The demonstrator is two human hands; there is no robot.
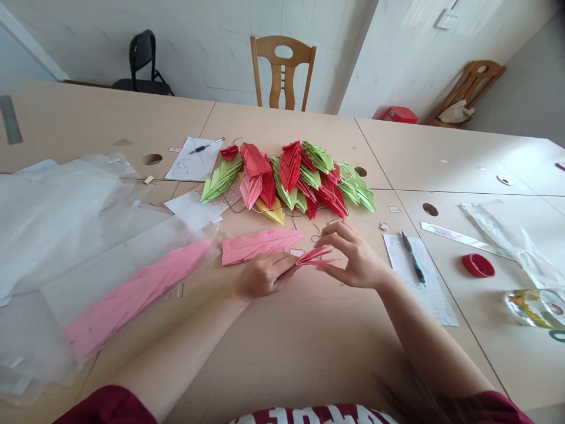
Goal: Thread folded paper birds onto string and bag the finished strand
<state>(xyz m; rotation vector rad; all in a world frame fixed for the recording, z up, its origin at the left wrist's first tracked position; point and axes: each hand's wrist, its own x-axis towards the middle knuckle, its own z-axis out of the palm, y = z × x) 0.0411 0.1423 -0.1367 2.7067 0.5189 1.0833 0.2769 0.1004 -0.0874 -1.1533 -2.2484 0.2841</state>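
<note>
My left hand (pixel 263 274) rests on the table with its fingers pinched on the near end of a small pink folded paper piece (pixel 315 257). My right hand (pixel 355 259) meets that same piece from the right, thumb and fingers curled around its other end. Just behind the hands lies a row of flat pink folded papers (pixel 258 244). Further back sits a heap of red, green, pink and yellow folded paper shapes (pixel 291 176) strung on thin thread.
Clear plastic bags (pixel 66 218) cover the left of the table, one holding a pink paper stack (pixel 132 294). On the right lie a paper sheet with a pen (pixel 412 259), a red tape roll (pixel 478 265), a ruler (pixel 459 237) and a wrapped item (pixel 536 307). A wooden chair (pixel 282 70) stands behind.
</note>
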